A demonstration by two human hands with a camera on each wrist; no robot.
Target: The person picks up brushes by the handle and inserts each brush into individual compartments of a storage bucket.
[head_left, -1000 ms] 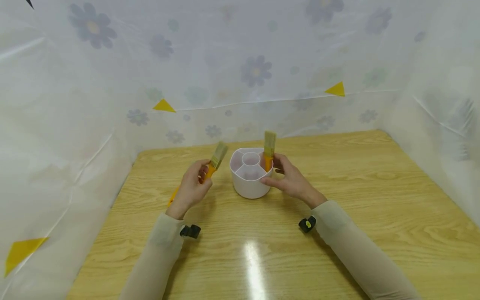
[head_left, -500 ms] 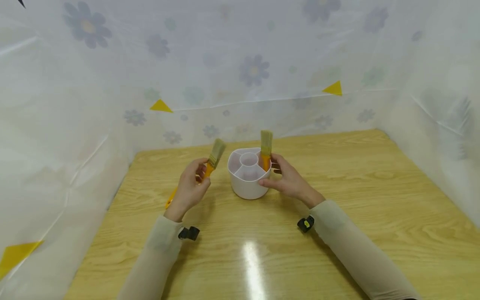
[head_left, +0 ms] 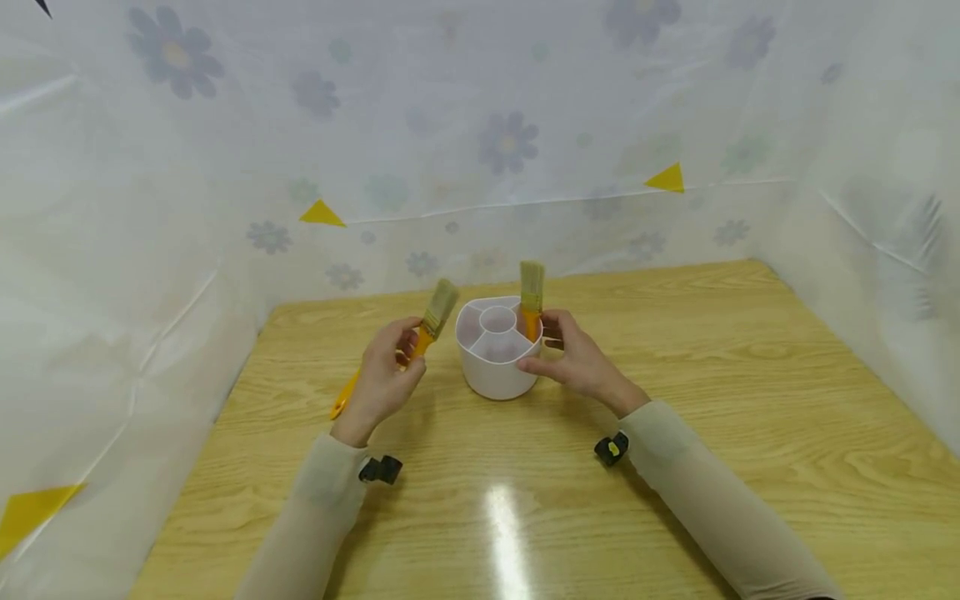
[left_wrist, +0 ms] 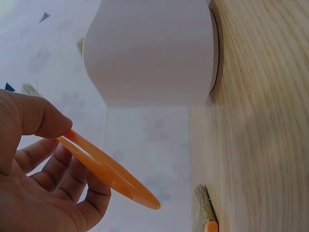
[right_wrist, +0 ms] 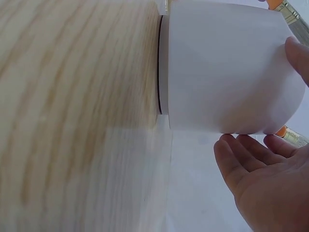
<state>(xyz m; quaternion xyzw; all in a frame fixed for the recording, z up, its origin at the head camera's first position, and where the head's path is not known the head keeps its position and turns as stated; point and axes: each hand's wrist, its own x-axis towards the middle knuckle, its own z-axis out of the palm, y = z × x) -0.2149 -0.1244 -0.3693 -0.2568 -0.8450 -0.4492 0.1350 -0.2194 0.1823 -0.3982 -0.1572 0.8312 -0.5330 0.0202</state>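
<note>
My left hand [head_left: 382, 375] pinches a paintbrush [head_left: 441, 304] with an orange handle, pale bristles up and tilted right; its handle [left_wrist: 111, 171] shows in the left wrist view. To the right stands a white divided pen holder [head_left: 495, 375], round, with a central ring and several side compartments. A second paintbrush [head_left: 532, 287] stands bristles up in its right compartment. My right hand [head_left: 573, 362] holds the holder's right side, thumb [right_wrist: 297, 55] near the rim, fingers against the wall. An orange handle end [head_left: 343, 400] shows beside my left hand; I cannot tell whose it is.
Another paintbrush [left_wrist: 205, 210] lies on the wooden table [head_left: 675, 400], partly in the left wrist view. A flower-patterned plastic sheet [head_left: 480, 167] stands behind the table, with pale sheeting at both sides.
The brush in my left hand sways slightly, its bristles now a little farther right than half a second ago. The right hand stays on the pen holder, and the second brush remains in its compartment.
</note>
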